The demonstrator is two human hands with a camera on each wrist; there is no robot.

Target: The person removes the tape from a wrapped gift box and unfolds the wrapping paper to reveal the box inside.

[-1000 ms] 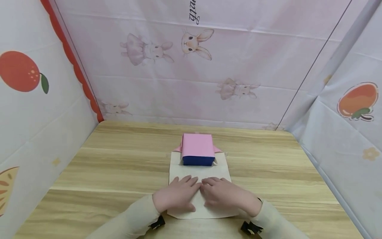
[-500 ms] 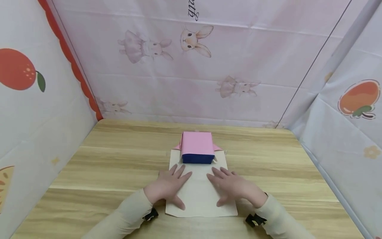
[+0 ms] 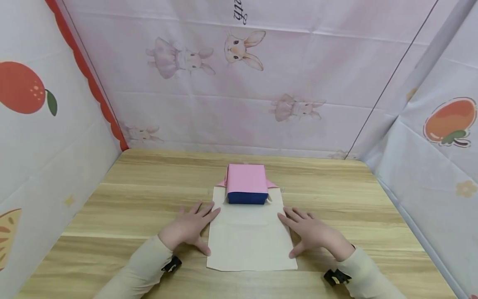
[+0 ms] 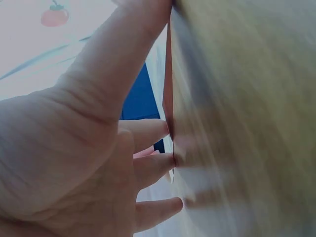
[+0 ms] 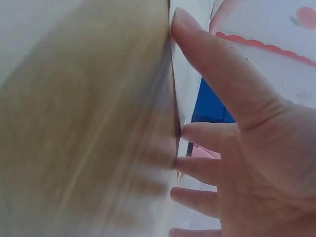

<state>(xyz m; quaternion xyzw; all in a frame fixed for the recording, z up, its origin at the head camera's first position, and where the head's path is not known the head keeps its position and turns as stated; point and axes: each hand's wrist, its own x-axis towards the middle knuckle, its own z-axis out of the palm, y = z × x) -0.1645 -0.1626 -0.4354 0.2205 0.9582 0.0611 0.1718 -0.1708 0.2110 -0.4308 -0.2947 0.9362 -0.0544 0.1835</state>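
A cream sheet [image 3: 252,245] lies flat on the wooden table, with a crease across its middle. On its far end stands a small box [image 3: 247,178] with a pink top and a dark blue front. Pink corners show beside the box at both sides. My left hand [image 3: 188,228] is spread at the sheet's left edge, thumb and fingertips touching it. At the right edge my right hand [image 3: 315,232] lies likewise, fingers spread. In the wrist views, thumb [image 4: 128,54] and fingertips of each hand meet the sheet's edge, and neither hand grips anything.
The wooden table [image 3: 112,232] reaches back to a pale curtain [image 3: 209,112] printed with rabbits. Fruit-printed curtains stand along the left [image 3: 45,145] and right [image 3: 440,174] sides. A black strap mount [image 3: 337,277] sits at each wrist.
Both hands have slid apart over the sheet, from its middle out to its left and right edges. The box stays in place on the sheet.
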